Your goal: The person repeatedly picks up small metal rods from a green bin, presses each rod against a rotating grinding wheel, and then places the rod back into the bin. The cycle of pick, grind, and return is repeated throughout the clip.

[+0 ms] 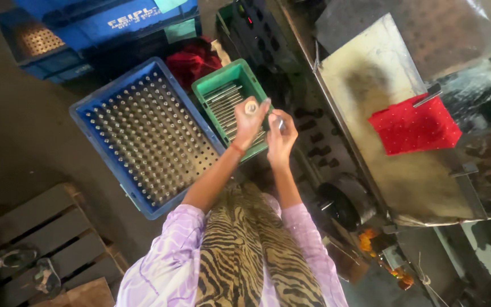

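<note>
Far left: a wooden pallet [41, 233] is lying on the floor, with a dark shoe-like item on it, too blurred to identify.

Next right: a large blue crate [143, 133] is sitting tilted in view, holding many small metal pieces standing upright in even rows. More blue crates [86, 28] are stacked behind it, with a red cloth [191, 59] bunched between them and the green tray.

Centre: a green tray [225, 94] is lying just beside the blue crate's right corner, holding thin metal rods [225, 108] side by side. Both hands are hovering over the tray's near end.

Left hand [250, 122]: fingers are curling around a small round pale piece [251, 106], gripping it near the fingertips, its ringed face turned to the camera.

Right hand [281, 136]: touching the left, pinching a short metal rod [280, 123] just beside the round piece. Whether the two parts are touching: cannot tell.

Right: a metal bench plate [370, 113] is carrying a red dotted cloth [413, 126].
</note>
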